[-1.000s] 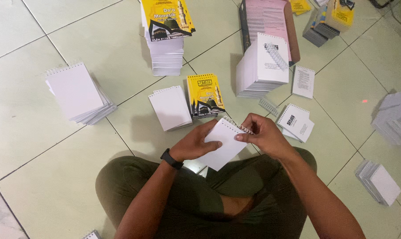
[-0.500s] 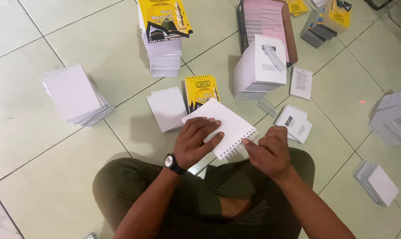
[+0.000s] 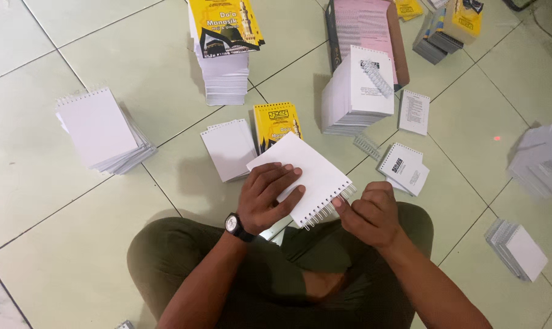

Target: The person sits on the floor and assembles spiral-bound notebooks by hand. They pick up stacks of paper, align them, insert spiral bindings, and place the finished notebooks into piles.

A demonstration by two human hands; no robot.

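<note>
Head view recorded a white booklet (image 3: 306, 173) with a blank cover and a wire spiral binding along one edge, held above the person's lap over the tiled floor (image 3: 56, 244). The left hand (image 3: 268, 198) lay flat on the cover, fingers spread and pressing it. The right hand (image 3: 368, 213) had its fingers closed in a pinch at the lower end of the spiral edge. Compared with half a second before, the right hand had closed in from just beside the booklet to touch the binding; the booklet's tilt was little altered. Its spiral edge faced the right hand, running diagonally. The yellow-covered booklet (image 3: 277, 122) lay just beyond it.
</note>
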